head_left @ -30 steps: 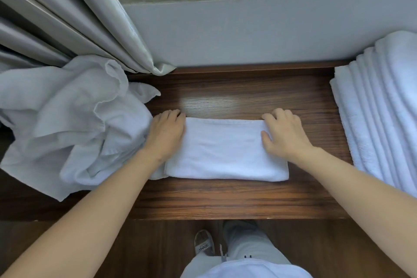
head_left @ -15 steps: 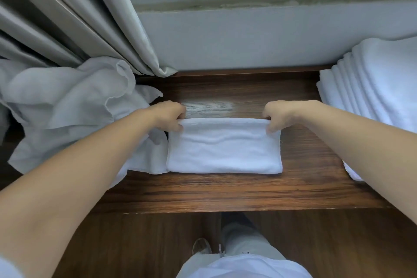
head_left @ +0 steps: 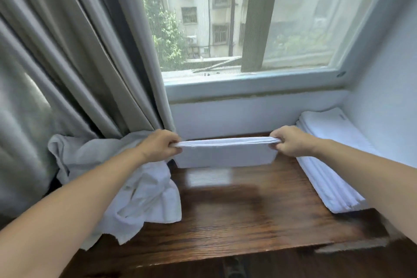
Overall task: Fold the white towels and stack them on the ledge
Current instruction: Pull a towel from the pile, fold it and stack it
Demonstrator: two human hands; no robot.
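1. Fingers of the left hand (head_left: 158, 145) were curled tight around one short end of the folded towel (head_left: 225, 152); fingers of the right hand (head_left: 291, 141) pinched the opposite end the same way.
2. Folded towel hung stretched between the two grips, top edge taut and level, lower edge dangling just above the wooden ledge (head_left: 248, 210). It looked clear of the wood, not resting on it.
3. Likely reason for the end-to-end hold: tension keeps the layers aligned so the fold doesn't slump during the carry.
4. Stack of folded towels (head_left: 327, 165) sat just past the right hand's fingers, against the side wall (head_left: 388, 97), with long edges running away from the window (head_left: 225, 18). Judged to be the drop target.
5. Pile of unfolded towels (head_left: 135, 187) lay below and beside the left hand's fingers, bunched against the curtain (head_left: 67, 63). So more towels remained.
6. Next move, my guess: swing the towel right, turn it to match the stack, lower flat and release both ends together.
7. Risk: releasing one end early lets the layers fan open; a skewed landing makes the stack lean.
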